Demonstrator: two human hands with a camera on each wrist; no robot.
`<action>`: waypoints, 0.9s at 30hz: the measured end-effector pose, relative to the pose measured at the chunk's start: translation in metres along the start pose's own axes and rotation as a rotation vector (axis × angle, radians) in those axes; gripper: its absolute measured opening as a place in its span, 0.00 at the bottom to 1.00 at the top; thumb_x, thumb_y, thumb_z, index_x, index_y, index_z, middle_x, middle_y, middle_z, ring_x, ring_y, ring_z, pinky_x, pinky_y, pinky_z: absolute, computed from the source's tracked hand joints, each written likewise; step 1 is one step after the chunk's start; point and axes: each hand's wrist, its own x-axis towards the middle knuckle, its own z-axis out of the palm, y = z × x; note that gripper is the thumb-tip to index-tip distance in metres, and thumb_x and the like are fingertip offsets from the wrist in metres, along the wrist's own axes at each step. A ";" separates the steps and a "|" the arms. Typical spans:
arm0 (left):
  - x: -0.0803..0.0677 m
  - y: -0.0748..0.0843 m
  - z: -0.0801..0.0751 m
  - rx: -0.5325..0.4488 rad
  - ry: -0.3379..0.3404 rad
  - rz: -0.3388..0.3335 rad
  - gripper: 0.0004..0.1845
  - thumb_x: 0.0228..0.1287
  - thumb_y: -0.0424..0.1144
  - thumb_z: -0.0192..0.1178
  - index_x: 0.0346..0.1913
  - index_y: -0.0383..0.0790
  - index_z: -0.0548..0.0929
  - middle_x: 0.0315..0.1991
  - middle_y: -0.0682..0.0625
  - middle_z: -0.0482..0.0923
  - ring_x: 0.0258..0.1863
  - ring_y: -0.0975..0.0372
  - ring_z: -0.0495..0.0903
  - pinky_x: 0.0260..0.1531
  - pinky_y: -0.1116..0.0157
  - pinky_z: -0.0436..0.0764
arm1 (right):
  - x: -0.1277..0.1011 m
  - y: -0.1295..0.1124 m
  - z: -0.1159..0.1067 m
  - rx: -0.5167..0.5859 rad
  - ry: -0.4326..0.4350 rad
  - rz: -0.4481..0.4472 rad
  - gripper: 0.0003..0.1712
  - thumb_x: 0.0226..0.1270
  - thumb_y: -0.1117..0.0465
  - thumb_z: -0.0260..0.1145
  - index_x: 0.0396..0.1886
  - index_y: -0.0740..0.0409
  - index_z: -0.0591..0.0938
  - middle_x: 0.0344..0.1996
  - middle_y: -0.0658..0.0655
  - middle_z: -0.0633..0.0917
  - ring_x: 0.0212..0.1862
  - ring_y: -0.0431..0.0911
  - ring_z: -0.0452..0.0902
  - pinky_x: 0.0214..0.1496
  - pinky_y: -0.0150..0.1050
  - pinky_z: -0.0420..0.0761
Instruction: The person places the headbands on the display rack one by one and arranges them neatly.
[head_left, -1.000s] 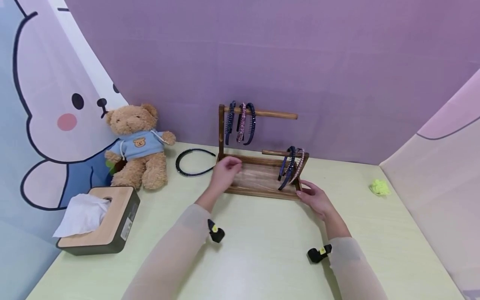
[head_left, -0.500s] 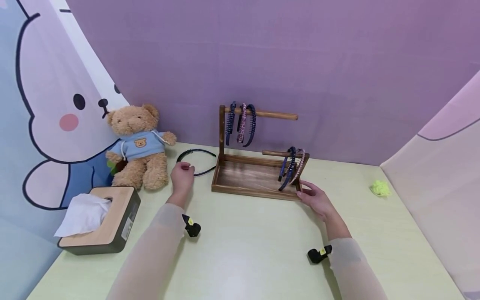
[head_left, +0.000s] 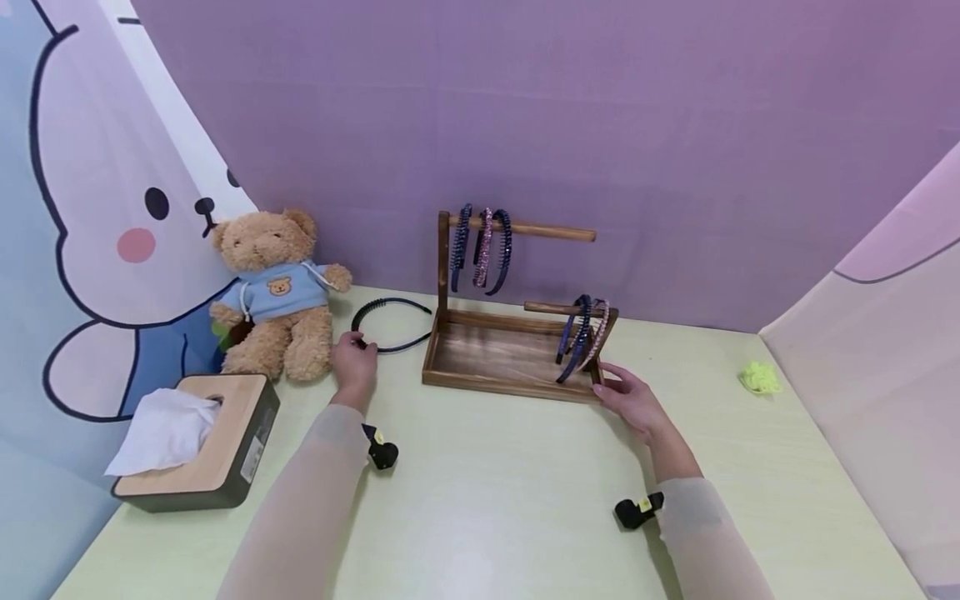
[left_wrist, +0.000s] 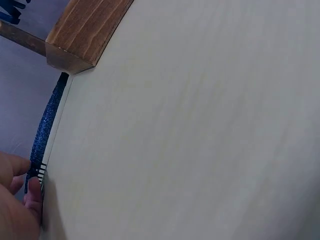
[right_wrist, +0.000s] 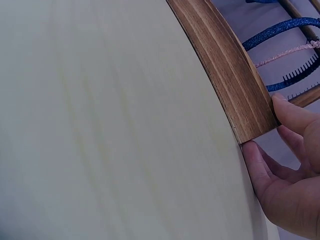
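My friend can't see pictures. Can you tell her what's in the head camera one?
A person's left hand pinches a black headband lying on a table, while the right hand holds a wooden rack hung with headbands. A teddy bear sits nearby.

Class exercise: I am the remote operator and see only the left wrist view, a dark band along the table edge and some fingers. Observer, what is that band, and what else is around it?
Observer: It is a black headband lying flat on the table; the left hand pinches its near end.
Operator: And the wooden corner at the top of my view?
Observer: That belongs to a wooden rack with two rails, with headbands hanging on both.
Operator: Where is the other hand?
Observer: The right hand has its grip on the rack's front right corner.
Operator: Anything left of the band?
Observer: A teddy bear sits there, with a tissue box nearer the person.
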 end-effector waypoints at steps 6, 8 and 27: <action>0.001 0.002 -0.002 0.072 -0.041 0.027 0.21 0.60 0.35 0.55 0.55 0.29 0.72 0.49 0.34 0.73 0.51 0.47 0.70 0.51 0.56 0.69 | -0.002 -0.002 0.000 -0.019 0.003 0.005 0.34 0.63 0.63 0.61 0.67 0.60 0.59 0.58 0.73 0.64 0.51 0.52 0.69 0.49 0.39 0.74; 0.001 0.002 -0.003 0.064 -0.053 0.022 0.20 0.60 0.36 0.55 0.55 0.30 0.73 0.47 0.35 0.74 0.49 0.47 0.71 0.50 0.55 0.70 | -0.002 -0.002 0.000 -0.026 0.002 0.011 0.35 0.63 0.63 0.61 0.67 0.60 0.58 0.58 0.73 0.63 0.51 0.52 0.69 0.50 0.40 0.74; 0.001 -0.004 -0.009 0.162 -0.092 0.098 0.16 0.60 0.41 0.57 0.46 0.32 0.75 0.39 0.38 0.73 0.43 0.48 0.69 0.45 0.54 0.68 | -0.002 0.000 0.001 -0.056 0.016 0.019 0.37 0.61 0.58 0.63 0.68 0.59 0.58 0.59 0.72 0.62 0.53 0.54 0.67 0.51 0.39 0.73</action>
